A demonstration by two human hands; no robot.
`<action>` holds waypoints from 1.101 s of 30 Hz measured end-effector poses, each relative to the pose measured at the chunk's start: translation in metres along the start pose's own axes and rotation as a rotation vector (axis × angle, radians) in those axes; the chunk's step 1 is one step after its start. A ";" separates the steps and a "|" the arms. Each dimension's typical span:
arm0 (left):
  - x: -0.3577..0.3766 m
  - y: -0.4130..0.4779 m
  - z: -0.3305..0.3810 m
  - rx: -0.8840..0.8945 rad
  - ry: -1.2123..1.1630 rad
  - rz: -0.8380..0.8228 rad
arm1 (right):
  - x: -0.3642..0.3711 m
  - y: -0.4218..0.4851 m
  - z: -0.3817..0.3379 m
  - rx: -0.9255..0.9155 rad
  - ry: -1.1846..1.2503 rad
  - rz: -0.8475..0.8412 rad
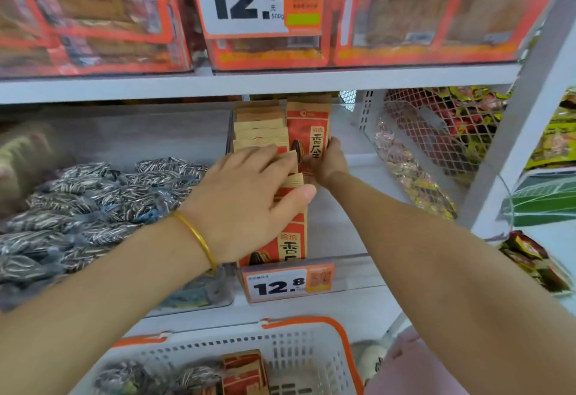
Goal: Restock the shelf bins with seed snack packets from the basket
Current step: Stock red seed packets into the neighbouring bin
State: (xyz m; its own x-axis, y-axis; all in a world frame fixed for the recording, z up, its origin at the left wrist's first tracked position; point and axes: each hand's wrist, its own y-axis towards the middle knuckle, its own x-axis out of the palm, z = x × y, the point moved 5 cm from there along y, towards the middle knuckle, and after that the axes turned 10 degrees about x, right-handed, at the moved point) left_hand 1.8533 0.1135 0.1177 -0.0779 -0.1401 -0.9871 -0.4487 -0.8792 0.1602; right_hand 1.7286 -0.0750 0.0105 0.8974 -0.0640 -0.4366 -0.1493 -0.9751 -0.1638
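A row of red-and-tan seed packets (260, 128) stands upright in a clear shelf bin (343, 265) at the centre. My left hand (249, 198) lies over the row's tops, fingers spread flat and thumb against the packets' right side. My right hand (330, 159) grips the lower part of one upright red packet (308, 133) on the right of the row. Below, the white basket (299, 348) with orange handles holds more red packets (244, 373) and striped seed bags (156, 377).
The bin to the left is heaped with clear bags of striped sunflower seeds (84, 204). A white mesh divider (436, 126) and mixed wrapped snacks (414, 182) stand to the right. Orange boxes (405, 14) fill the shelf above. A 12.8 price tag (280, 285) fronts the bin.
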 end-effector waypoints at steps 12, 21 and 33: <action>-0.004 -0.001 0.005 -0.022 -0.012 -0.048 | -0.020 -0.028 -0.013 0.049 -0.122 -0.079; -0.013 -0.098 0.032 0.220 -0.128 0.547 | -0.097 -0.196 -0.026 -0.262 -0.194 0.020; 0.182 -0.215 0.036 0.265 -0.339 -0.138 | 0.077 -0.296 0.255 -0.067 -1.359 -0.942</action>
State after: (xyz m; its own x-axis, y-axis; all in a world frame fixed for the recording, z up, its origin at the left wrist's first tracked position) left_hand 1.9037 0.2933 -0.0966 -0.2690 0.1659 -0.9487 -0.6846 -0.7258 0.0672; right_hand 1.7363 0.2628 -0.1999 -0.3446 0.7022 -0.6230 0.2507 -0.5707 -0.7819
